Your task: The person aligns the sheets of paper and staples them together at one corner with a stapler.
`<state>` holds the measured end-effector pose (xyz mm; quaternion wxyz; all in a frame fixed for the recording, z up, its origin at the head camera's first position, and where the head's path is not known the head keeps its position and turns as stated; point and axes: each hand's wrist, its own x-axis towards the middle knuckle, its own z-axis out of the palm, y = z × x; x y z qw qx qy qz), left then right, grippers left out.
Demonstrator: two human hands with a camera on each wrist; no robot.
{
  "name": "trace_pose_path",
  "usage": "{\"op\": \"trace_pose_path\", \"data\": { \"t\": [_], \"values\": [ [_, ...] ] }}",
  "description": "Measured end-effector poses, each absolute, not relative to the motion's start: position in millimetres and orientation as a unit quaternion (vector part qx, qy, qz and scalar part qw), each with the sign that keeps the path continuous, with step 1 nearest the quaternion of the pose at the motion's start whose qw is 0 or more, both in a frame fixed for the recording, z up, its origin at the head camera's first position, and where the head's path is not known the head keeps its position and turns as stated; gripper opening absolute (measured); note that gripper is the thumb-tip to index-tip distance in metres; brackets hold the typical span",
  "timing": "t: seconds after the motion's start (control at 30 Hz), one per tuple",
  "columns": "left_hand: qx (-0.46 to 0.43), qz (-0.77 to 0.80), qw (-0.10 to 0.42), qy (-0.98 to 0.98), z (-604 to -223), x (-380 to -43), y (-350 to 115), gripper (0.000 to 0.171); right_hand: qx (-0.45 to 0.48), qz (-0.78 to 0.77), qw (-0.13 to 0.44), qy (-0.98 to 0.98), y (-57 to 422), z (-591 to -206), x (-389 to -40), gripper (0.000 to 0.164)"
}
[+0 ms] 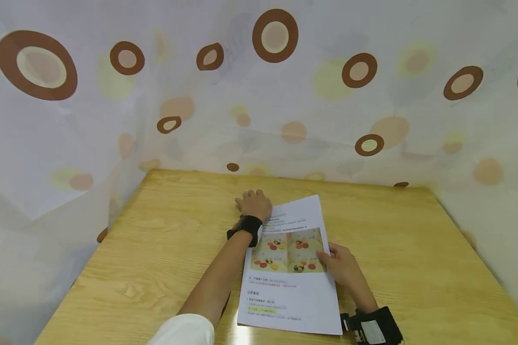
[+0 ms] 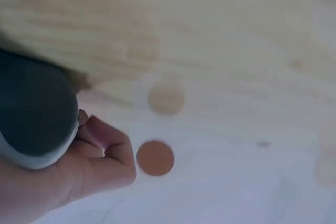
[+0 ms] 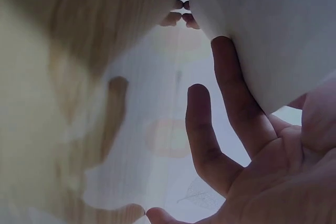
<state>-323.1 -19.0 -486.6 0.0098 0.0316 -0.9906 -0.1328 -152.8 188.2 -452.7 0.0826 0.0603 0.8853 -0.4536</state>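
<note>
A printed paper point(image 1: 291, 299), with text and a picture of round fruit-like shapes, lies before me, slightly skewed. At its upper left corner my left hand point(image 1: 254, 205) has its knuckles up and fingers curled. In the left wrist view that hand point(image 2: 97, 169) holds a dark rounded thing with a pale rim point(image 2: 34, 108); its kind cannot be told. My right hand point(image 1: 343, 266) pinches the paper's right edge, thumb on top. From the right wrist view, the fingers point(image 3: 239, 98) reach under the paper point(image 3: 278, 35), and the lower ones spread apart.
The wooden table point(image 1: 164, 215) reflects light near its front edge. White cloth with brown and yellow circles point(image 1: 293, 132) hangs behind it and along both sides. Each wrist wears a black band; the right one point(image 1: 377, 326) bears a white label.
</note>
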Motion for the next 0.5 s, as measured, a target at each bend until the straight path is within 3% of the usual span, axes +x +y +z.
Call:
{"op": "trace_pose_path", "data": {
  "t": [0.2,0.5],
  "values": [
    [0.024,-0.078,0.078,-0.994,-492.4,-323.9,-6.8,0.037,0.058,-0.458,0.060,0.885,190.5,-451.6,-151.8,0.030],
    [-0.003,-0.074,0.089,-0.993,-504.6,-319.0,-11.9,0.035,0.050,-0.463,0.063,0.883,186.7,-454.3,-145.8,0.030]
  ]
}}
